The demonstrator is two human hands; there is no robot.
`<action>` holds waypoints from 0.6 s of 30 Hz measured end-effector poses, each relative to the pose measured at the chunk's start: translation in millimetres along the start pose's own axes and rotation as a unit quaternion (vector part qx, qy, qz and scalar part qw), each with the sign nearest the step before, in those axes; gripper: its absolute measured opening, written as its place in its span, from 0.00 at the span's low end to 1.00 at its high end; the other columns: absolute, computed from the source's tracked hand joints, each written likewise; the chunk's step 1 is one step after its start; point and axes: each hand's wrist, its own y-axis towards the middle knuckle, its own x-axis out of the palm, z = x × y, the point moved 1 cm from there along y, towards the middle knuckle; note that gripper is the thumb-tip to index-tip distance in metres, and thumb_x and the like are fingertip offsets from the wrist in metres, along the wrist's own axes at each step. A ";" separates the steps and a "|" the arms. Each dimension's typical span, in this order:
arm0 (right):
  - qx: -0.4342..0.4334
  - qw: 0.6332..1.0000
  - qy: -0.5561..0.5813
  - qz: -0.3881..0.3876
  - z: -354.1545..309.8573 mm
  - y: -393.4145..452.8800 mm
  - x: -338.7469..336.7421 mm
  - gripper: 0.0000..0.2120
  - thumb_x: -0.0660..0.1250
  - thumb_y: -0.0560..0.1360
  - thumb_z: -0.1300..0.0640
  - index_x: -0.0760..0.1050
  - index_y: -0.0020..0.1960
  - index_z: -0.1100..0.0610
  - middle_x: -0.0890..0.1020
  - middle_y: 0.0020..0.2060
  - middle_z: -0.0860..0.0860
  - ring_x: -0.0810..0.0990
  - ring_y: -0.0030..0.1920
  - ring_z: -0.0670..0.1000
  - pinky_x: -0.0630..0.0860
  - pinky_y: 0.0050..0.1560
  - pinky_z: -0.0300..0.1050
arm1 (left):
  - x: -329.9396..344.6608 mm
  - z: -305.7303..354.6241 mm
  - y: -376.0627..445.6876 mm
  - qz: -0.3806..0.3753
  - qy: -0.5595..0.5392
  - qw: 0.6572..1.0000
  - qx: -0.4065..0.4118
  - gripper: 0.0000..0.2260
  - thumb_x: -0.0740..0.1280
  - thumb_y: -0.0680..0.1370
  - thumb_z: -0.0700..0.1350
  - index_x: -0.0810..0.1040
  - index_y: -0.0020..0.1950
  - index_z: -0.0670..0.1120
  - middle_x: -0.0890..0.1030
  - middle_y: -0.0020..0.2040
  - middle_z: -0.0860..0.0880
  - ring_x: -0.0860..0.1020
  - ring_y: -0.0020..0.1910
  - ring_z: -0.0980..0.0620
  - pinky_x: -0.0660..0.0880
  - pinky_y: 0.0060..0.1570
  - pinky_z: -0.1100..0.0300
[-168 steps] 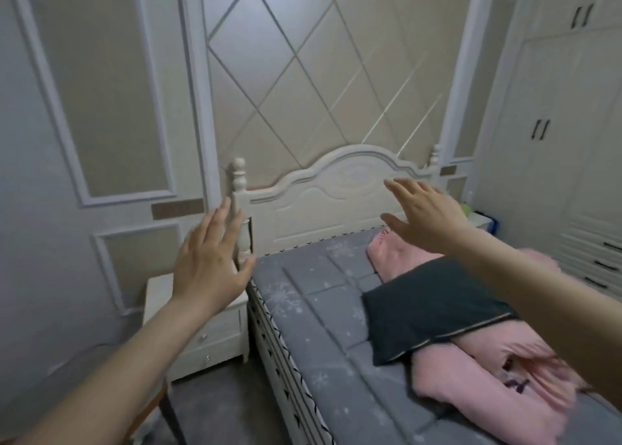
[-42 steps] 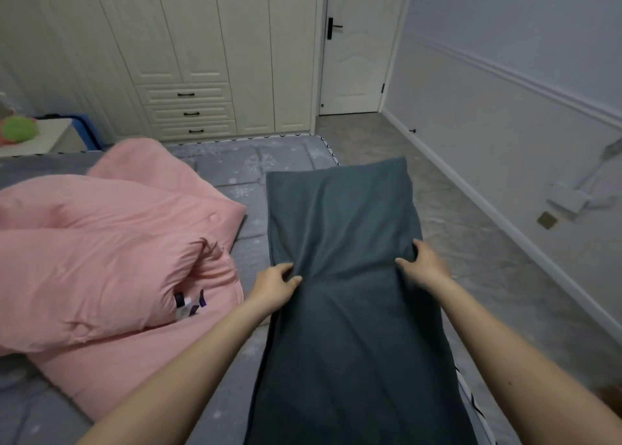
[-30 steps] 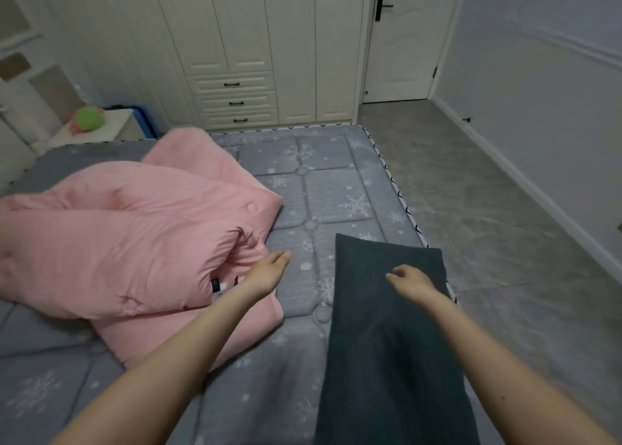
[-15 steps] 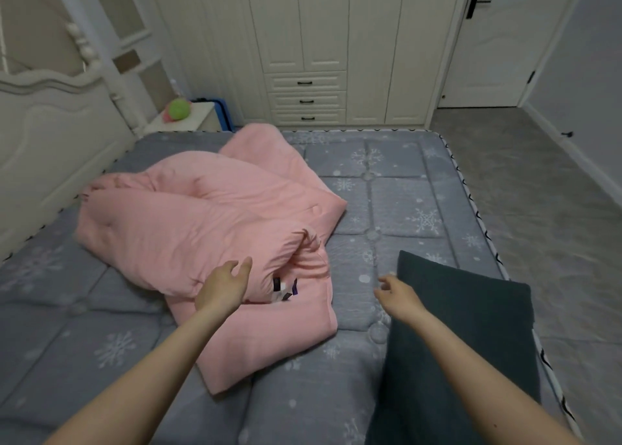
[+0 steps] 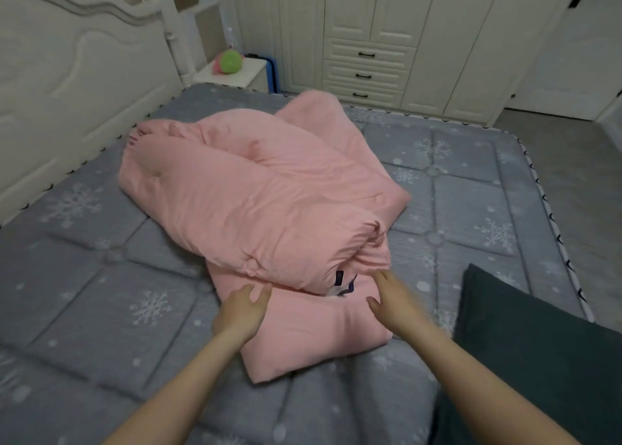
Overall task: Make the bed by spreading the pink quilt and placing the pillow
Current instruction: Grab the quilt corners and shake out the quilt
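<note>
Both hands have come onto the pink quilt since half a second ago, when the left was just reaching its folded edge and the right hovered over the edge of the dark pillow. On the left hand the fingers are straight and slightly spread, thumb out to the side, tips lying on the near lower fold of the quilt; they curl round nothing. On the right hand the fingers are also extended and a little apart, reaching forward onto the same fold just beside the small dark label that sticks out from under the upper roll. Whether the fingertips press into the cloth or only rest on it cannot be told, as both hands are somewhat blurred. Bare forearms run back from each wrist to the bottom edge.

Bundled in thick folds, the quilt lies in the middle of the grey snowflake-patterned mattress, its far end near the white headboard. To the right of the right arm the pillow lies flat on the mattress at the near right corner, apart from the quilt. Beyond the bed stand a cream wardrobe with drawers and a small bedside table carrying a green and pink ball.
</note>
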 end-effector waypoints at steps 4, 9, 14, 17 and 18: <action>-0.005 1.000 0.021 0.006 -53.6 40.2 27.2 0.31 0.68 0.70 0.51 0.63 0.71 0.53 0.69 0.68 0.51 0.70 0.65 0.56 0.71 0.60 0.49 | -6.6 -42.3 35.4 -0.042 -0.037 0.998 0.034 0.22 0.58 0.79 0.55 0.68 0.70 0.46 0.70 0.70 0.43 0.69 0.68 0.45 0.63 0.66 0.57; 0.016 0.998 -0.062 0.025 -99.1 108.7 71.1 0.41 0.71 0.68 0.50 0.56 0.74 0.55 0.57 0.76 0.54 0.58 0.74 0.56 0.58 0.72 0.50 | -13.6 -98.3 79.4 -0.082 -0.087 0.991 0.054 0.21 0.61 0.79 0.49 0.68 0.70 0.43 0.71 0.69 0.44 0.69 0.67 0.48 0.62 0.66 0.61; 0.125 0.988 -0.084 0.034 -112.9 139.7 106.4 0.31 0.67 0.68 0.55 0.61 0.69 0.55 0.61 0.73 0.54 0.61 0.72 0.56 0.63 0.67 0.54 | -20.8 -141.8 109.2 -0.108 -0.136 0.984 0.027 0.19 0.62 0.78 0.53 0.73 0.67 0.47 0.75 0.66 0.46 0.73 0.64 0.48 0.66 0.67 0.54; 0.170 0.979 -0.053 0.100 -117.4 136.2 106.9 0.14 0.60 0.74 0.59 0.76 0.58 0.55 0.77 0.60 0.56 0.75 0.60 0.59 0.71 0.54 0.49 | -22.3 -147.8 118.7 -0.122 -0.155 0.980 0.011 0.26 0.60 0.73 0.61 0.74 0.64 0.47 0.77 0.63 0.47 0.75 0.61 0.49 0.69 0.65 0.53; 0.182 0.976 -0.046 0.106 -117.2 135.7 103.7 0.13 0.59 0.76 0.59 0.77 0.57 0.53 0.79 0.57 0.56 0.77 0.57 0.59 0.72 0.52 0.48 | -24.5 -142.7 118.9 -0.125 -0.159 0.979 0.010 0.24 0.60 0.74 0.58 0.74 0.65 0.46 0.76 0.64 0.47 0.75 0.61 0.48 0.68 0.65 0.55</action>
